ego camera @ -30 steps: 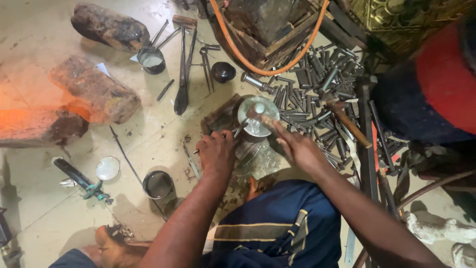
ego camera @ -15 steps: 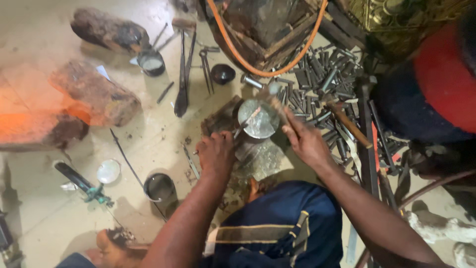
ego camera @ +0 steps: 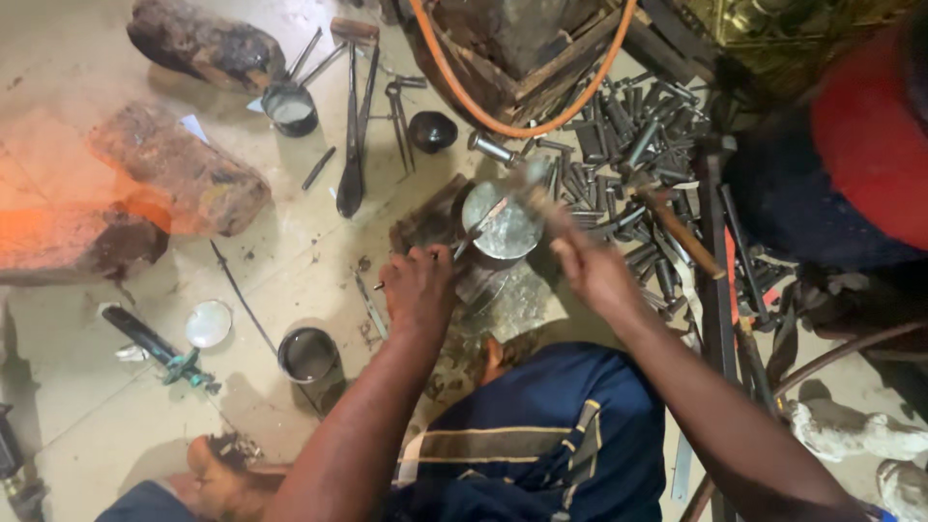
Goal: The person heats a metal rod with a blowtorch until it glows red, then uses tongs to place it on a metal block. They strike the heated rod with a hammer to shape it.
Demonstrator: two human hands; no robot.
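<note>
1. Our left hand point(ego camera: 418, 288) has its fingers closed around a thin metal punch point(ego camera: 480, 229), whose tip rests on the round shiny metal disc point(ego camera: 503, 228).
2. Our right hand point(ego camera: 592, 271) is wrapped tight on a hammer point(ego camera: 535, 184), its blurred head raised over the disc at about twelve o'clock from the hand.
3. The disc sits on a dark block point(ego camera: 430, 224) on the floor point(ego camera: 290, 261), just beyond our knees, with a crumpled shiny sheet point(ego camera: 512, 300) at six o'clock from it.
4. A heap of steel punches point(ego camera: 628, 145) lies at two o'clock from the disc, and a second wooden-handled hammer point(ego camera: 681, 232) at three o'clock.
5. A small tin cup point(ego camera: 307, 354) stands at eight o'clock from our left hand.
6. We judge the main risk to be a glancing blow: the punch leans, so a strike off its end could skid it across the disc or catch our left fingers.
7. The disc looks unclamped; a hard hit may jump it off the block.
</note>
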